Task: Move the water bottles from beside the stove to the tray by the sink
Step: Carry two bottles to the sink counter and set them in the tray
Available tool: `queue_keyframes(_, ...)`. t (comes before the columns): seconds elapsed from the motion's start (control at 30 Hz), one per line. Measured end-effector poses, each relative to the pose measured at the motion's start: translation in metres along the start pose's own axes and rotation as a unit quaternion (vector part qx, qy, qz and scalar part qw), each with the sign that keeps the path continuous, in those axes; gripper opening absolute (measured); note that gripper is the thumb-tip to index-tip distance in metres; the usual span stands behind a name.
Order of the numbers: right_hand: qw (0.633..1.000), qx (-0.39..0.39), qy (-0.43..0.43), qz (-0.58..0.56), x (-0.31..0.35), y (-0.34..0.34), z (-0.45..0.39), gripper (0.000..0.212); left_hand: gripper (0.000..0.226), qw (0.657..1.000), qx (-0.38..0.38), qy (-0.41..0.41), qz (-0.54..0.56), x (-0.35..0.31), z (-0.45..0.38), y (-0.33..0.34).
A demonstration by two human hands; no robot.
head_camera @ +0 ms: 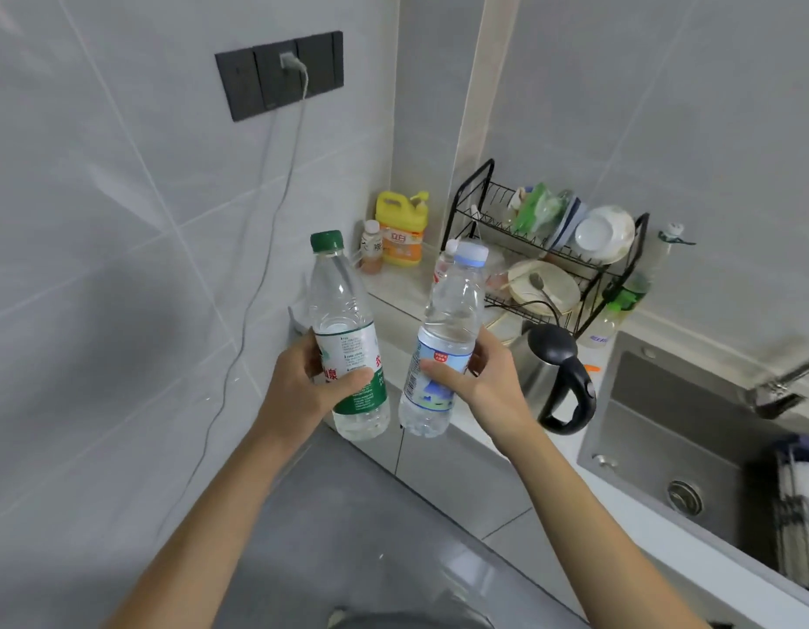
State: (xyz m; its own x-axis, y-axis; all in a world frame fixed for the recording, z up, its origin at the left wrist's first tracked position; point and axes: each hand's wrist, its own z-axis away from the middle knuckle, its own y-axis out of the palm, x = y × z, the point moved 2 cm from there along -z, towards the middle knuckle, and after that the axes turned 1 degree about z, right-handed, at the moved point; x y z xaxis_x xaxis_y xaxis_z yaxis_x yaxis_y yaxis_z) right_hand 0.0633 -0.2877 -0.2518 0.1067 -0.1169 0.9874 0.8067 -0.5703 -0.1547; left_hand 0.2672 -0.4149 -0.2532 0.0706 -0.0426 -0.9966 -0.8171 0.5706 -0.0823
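Note:
My left hand [303, 383] grips a clear water bottle with a green cap and a green and white label [343, 320] around its middle. My right hand [486, 379] grips a second clear bottle with a pale blue cap and a blue label [443, 329]. Both bottles are held upright in the air, side by side, in front of the counter's left end. A third small bottle with a white cap [444, 263] stands on the counter just behind the blue-capped one. No tray or stove is clearly visible.
A steel kettle with a black handle [557, 379] stands on the counter [393, 283] right of my hands. Behind it is a black dish rack [548, 247] with bowls. A yellow detergent jug [402, 229] sits in the corner. The sink [693, 429] is at the right.

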Motion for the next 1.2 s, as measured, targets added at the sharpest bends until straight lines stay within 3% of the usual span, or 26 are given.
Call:
queue_keyframes(0.2,1.000,-0.008,0.011,0.008,-0.014,-0.008,-0.098,0.049,0.051,0.999,0.010,-0.008,-0.038,0.013,-0.108,0.014)
queue_keyframes(0.5,0.998,-0.027,0.022,0.057,-0.046,-0.027,-0.228,0.067,0.056,0.990,0.053,-0.030,-0.130,0.039,-0.247,0.043)
queue_keyframes(0.8,0.980,-0.113,0.080,0.140,-0.105,-0.032,-0.272,0.079,0.062,0.976,0.130,-0.050,-0.170,0.097,-0.347,0.076)
queue_keyframes(0.97,0.957,-0.177,0.130,0.191,-0.124,-0.017,-0.278,0.083,0.077,0.963,0.192,-0.062,-0.176,0.125,-0.385,0.087)
queue_keyframes(1.1,0.939,-0.199,0.156,0.233,-0.137,-0.003,-0.288,0.095,0.054,0.946,0.245,-0.069,-0.202,0.148,-0.406,0.097)
queue_keyframes(1.2,0.925,-0.198,0.176,0.273,-0.144,0.002,-0.295,0.086,0.055,0.935,0.275,-0.077,-0.209,0.164,-0.417,0.103)
